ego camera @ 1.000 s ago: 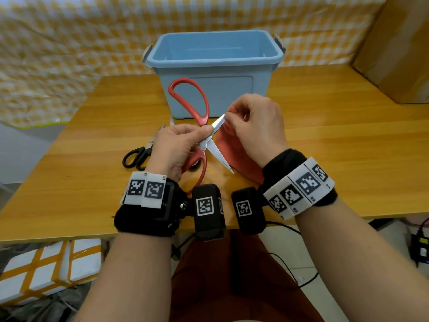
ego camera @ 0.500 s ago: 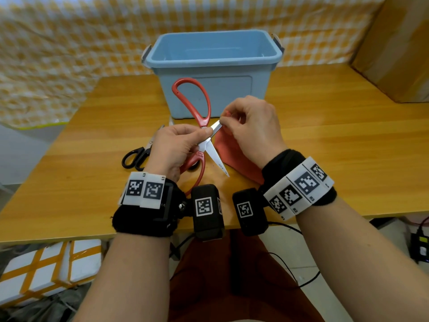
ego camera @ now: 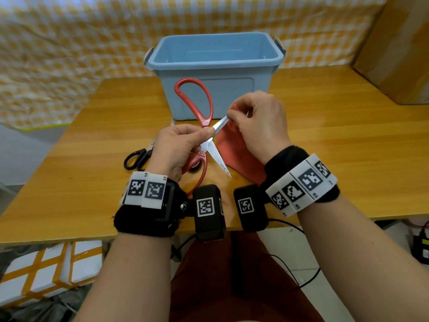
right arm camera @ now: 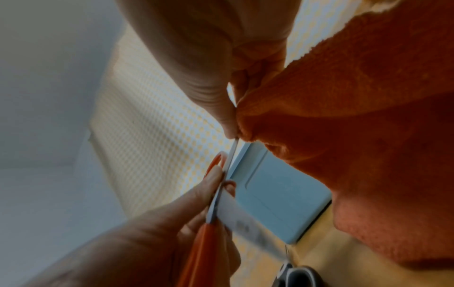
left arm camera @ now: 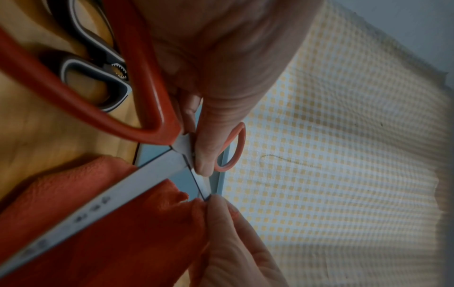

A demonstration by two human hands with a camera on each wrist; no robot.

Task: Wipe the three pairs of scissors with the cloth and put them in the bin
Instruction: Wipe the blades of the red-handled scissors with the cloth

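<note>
Red-orange terry cloth [ego camera: 234, 154] is pinched around one steel blade by the right hand's [ego camera: 260, 122] fingers [ego camera: 234, 117]. Left hand [ego camera: 176, 149] fingers [left arm camera: 203, 151] pinch the pivot of the opened red-handled scissors [ego camera: 199, 112], held above the wooden surface [ego camera: 325, 140]. Two more pairs lie beneath at 9 o'clock: black-handled scissors [ego camera: 137, 159] and grey-handled scissors [left arm camera: 98, 81]. One light blue plastic bin [ego camera: 213, 63] stands at 12 o'clock.
</note>
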